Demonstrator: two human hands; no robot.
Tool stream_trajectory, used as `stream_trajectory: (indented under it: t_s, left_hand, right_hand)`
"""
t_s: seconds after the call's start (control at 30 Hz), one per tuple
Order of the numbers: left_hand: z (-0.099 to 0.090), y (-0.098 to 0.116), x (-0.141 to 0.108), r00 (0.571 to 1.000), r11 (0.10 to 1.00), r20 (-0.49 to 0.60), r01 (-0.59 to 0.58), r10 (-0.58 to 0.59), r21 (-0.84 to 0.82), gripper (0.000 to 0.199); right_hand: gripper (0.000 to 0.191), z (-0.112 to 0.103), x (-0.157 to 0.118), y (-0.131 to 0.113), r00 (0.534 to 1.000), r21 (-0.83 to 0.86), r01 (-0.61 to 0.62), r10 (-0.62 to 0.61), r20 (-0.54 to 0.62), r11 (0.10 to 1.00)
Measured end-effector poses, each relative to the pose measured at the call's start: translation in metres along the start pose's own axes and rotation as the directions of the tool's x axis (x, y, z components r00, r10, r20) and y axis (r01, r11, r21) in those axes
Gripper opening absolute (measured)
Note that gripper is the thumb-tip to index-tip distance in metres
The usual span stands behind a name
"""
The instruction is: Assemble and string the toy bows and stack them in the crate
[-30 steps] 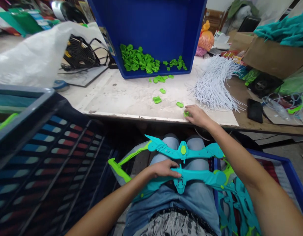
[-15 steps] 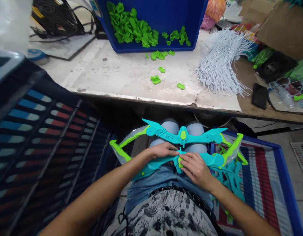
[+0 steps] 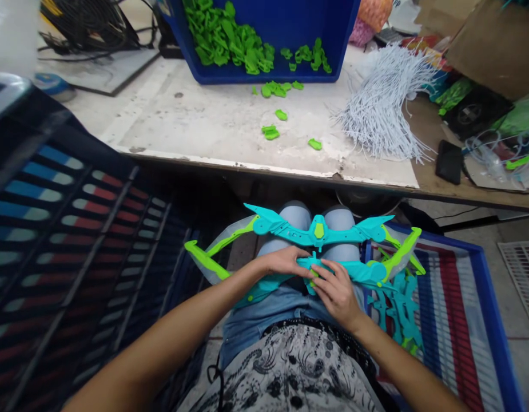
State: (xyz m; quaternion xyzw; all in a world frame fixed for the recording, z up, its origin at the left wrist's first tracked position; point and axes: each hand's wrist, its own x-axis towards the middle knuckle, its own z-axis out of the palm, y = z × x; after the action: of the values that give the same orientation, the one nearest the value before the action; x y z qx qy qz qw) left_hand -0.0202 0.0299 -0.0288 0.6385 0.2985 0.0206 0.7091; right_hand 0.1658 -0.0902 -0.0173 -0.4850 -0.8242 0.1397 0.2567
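Two turquoise toy bows with lime-green ends lie across my lap, one beyond the other. The farther toy bow (image 3: 350, 234) has a green piece at its centre and rests over my knees. My left hand (image 3: 283, 262) is closed on the middle of the nearer toy bow (image 3: 361, 272), thumb side toward its centre. On that same centre my right hand (image 3: 339, 293) pinches a small green plastic piece (image 3: 314, 277) against the bow. My fingers partly hide this piece, so I cannot tell how it sits.
On the table (image 3: 195, 131) stands a blue bin (image 3: 315, 34) of green parts, with several loose green pieces (image 3: 270, 133) before it. White strings (image 3: 380, 109) and a black phone (image 3: 448, 162) lie to the right. Crates flank me; the right crate (image 3: 496, 309) holds more turquoise parts.
The view has shifted slightly. My left fingers have moved closer in around the bow's centre, and my right fingers have shifted over the small green piece.
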Motion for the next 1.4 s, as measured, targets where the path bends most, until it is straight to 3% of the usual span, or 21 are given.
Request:
stream_trajectory:
  t_s: [0.07,0.17,0.3,0.43,0.5,0.57,0.63,0.67,0.73,0.8,0.83,0.93,1.03,1.17,1.27,1.4]
  left_hand:
    - [0.003,0.000,0.002,0.998,0.994,-0.057,-0.014,0.021,0.106,0.044]
    - [0.008,0.001,0.003,0.995,0.988,-0.097,0.005,0.010,0.155,0.043]
    - [0.011,0.000,0.003,0.988,0.982,-0.152,0.040,-0.012,0.186,0.042]
    - [0.015,0.001,-0.001,0.978,0.955,-0.209,0.046,0.017,0.292,0.040]
    - [0.020,0.006,-0.009,0.977,0.940,-0.208,0.031,0.043,0.339,0.040]
    - [0.028,0.012,-0.019,0.972,0.904,-0.215,0.009,0.092,0.427,0.041]
    - [0.038,0.018,-0.031,0.957,0.799,-0.233,0.001,0.174,0.601,0.042]
    - [0.044,0.019,-0.036,0.944,0.715,-0.237,0.003,0.228,0.699,0.042]
    - [0.055,0.016,-0.043,0.921,0.532,-0.221,0.019,0.319,0.846,0.042]
    - [0.065,0.005,-0.047,0.910,0.427,-0.208,0.039,0.357,0.903,0.049]
    - [0.070,-0.001,-0.047,0.909,0.421,-0.217,0.051,0.356,0.906,0.053]
    - [0.078,-0.018,-0.049,0.905,0.525,-0.288,0.087,0.314,0.847,0.067]
    - [0.077,-0.021,-0.050,0.880,0.701,-0.400,0.115,0.257,0.704,0.069]
    - [0.063,-0.004,-0.044,0.883,0.877,-0.468,0.197,0.036,0.438,0.063]
    - [0.050,0.009,-0.035,0.904,0.909,-0.419,0.244,-0.087,0.337,0.064]
    - [0.043,0.014,-0.028,0.912,0.909,-0.382,0.279,-0.150,0.311,0.066]
  right_hand:
    - [0.027,0.000,0.002,0.000,0.992,0.007,-0.127,0.127,-0.014,0.992]
    - [0.054,-0.003,0.010,0.003,0.955,-0.031,-0.288,0.289,0.068,0.957]
    - [0.060,-0.003,0.021,0.003,0.903,-0.089,-0.361,0.372,0.217,0.928]
    - [0.060,-0.006,0.021,0.001,0.903,-0.122,-0.348,0.368,0.222,0.929]
    - [0.059,-0.018,0.025,0.007,0.902,-0.057,-0.294,0.297,0.312,0.954]
    - [0.044,-0.037,0.041,0.019,0.892,0.091,-0.254,0.197,0.407,0.963]
    - [0.025,-0.059,0.073,0.036,0.926,0.185,-0.232,0.158,0.344,0.955]
    - [0.024,-0.067,0.095,0.045,0.958,0.163,-0.217,0.177,0.227,0.963]
    - [0.026,-0.077,0.147,0.064,0.985,-0.006,-0.170,0.170,-0.033,0.985]
    - [0.025,-0.075,0.202,0.078,0.982,-0.180,-0.152,0.129,-0.135,0.972]
    - [0.026,-0.071,0.227,0.084,0.982,-0.247,-0.155,0.122,-0.143,0.957]
    - [0.029,-0.054,0.285,0.092,0.977,-0.380,-0.210,0.179,-0.117,0.901]
    - [0.033,-0.045,0.312,0.095,0.959,-0.383,-0.284,0.267,-0.097,0.879]
    - [0.041,-0.052,0.316,0.099,0.904,-0.225,-0.427,0.416,-0.095,0.876]
    - [0.036,-0.061,0.308,0.104,0.889,-0.229,-0.458,0.451,-0.083,0.859]
    - [0.031,-0.067,0.294,0.109,0.898,-0.294,-0.437,0.431,-0.088,0.850]
